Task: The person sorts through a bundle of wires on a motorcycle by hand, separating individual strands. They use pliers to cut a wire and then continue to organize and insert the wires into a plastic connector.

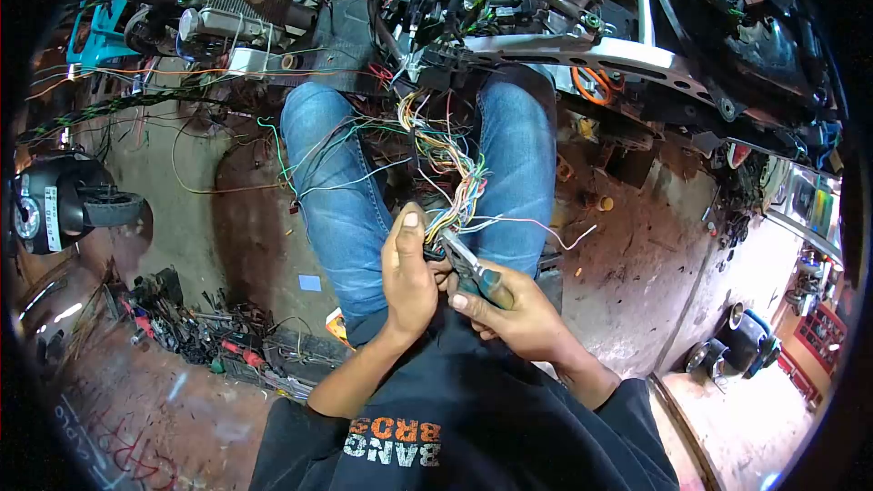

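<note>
A bundle of many-coloured wires runs from the machine frame down between my knees to my hands. My left hand is closed around the lower end of the bundle, thumb upward. Dark-handled pliers are gripped in my right hand, their jaws touching the wires beside my left hand. Exactly what the jaws bite on is too small to tell. One loose pinkish wire sticks out to the right over my thigh.
A vehicle frame with cables and metal parts stands before my knees. Long loose wires stretch across at left. Tools with red handles lie on the floor at lower left. A black wheeled object is at far left.
</note>
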`<action>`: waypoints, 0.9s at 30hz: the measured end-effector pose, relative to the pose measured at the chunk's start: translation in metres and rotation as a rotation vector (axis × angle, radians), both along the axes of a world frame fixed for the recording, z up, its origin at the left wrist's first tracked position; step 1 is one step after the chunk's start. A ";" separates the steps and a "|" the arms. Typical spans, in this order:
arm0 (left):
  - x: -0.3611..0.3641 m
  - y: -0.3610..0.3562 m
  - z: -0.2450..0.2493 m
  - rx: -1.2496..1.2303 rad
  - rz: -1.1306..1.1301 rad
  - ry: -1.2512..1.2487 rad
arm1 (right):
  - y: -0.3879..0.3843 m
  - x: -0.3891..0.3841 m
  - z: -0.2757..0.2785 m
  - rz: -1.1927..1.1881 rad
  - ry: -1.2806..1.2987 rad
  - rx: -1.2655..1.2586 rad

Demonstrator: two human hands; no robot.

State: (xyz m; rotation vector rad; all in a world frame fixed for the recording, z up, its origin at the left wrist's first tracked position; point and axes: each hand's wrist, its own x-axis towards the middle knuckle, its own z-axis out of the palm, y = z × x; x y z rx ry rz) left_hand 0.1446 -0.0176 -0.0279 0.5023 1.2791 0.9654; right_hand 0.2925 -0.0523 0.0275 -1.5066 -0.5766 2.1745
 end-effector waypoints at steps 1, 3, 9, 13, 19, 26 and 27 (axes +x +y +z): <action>-0.002 0.001 0.001 -0.041 -0.024 -0.025 | 0.000 0.001 -0.001 0.002 0.017 -0.029; -0.010 0.006 0.004 -0.117 -0.069 -0.070 | 0.000 0.004 -0.004 0.012 0.057 -0.083; -0.009 0.017 0.016 -0.048 -0.135 0.014 | -0.003 0.003 -0.012 -0.032 -0.056 0.059; -0.005 0.020 0.019 0.082 -0.130 0.161 | -0.004 -0.004 -0.014 -0.035 -0.327 0.317; -0.015 0.011 0.011 0.222 -0.324 0.671 | -0.005 -0.009 -0.010 -0.306 -0.732 0.315; -0.015 -0.004 0.000 0.229 -0.263 0.420 | -0.004 0.047 -0.006 -0.140 -0.581 0.379; -0.016 -0.005 0.001 0.221 -0.263 0.380 | -0.007 0.056 -0.006 -0.030 -0.638 0.488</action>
